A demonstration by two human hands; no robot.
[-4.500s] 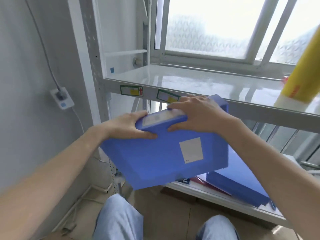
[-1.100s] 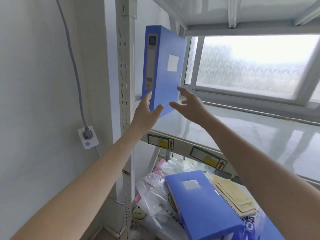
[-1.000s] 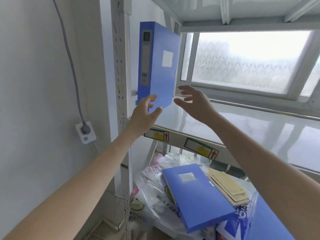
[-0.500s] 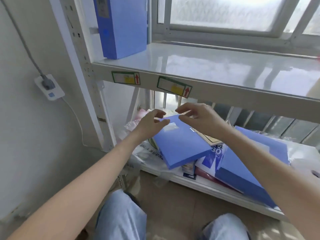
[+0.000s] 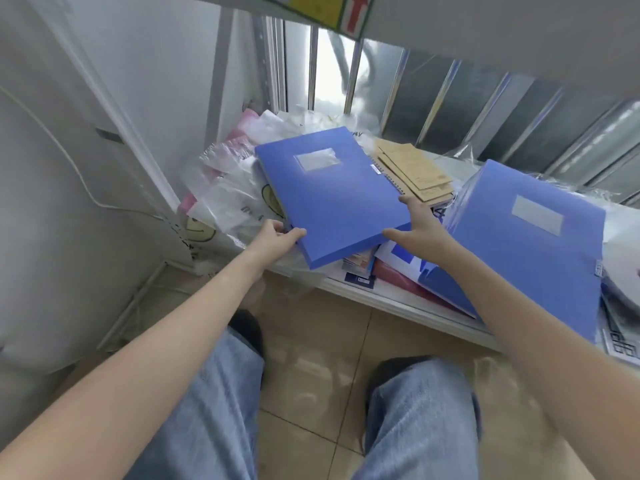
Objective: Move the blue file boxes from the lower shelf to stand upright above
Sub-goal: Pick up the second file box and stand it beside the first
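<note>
A blue file box lies flat on the clutter of the lower shelf, white label facing up. My left hand grips its near left corner, thumb on top. My right hand holds its right edge near the front corner, fingers spread along the side. A second blue file box lies tilted to the right on the same shelf, untouched. The upper shelf's front beam crosses the top of the view; the box standing on it is out of sight.
Clear plastic bags lie left of the held box, brown envelopes behind it, and papers and a red folder beneath. The shelf's left upright stands by the wall. My knees are over the tiled floor below.
The first box was stood upright on the upper shelf and released. My view then dropped to the lower shelf, and both hands closed on the flat box's near corners.
</note>
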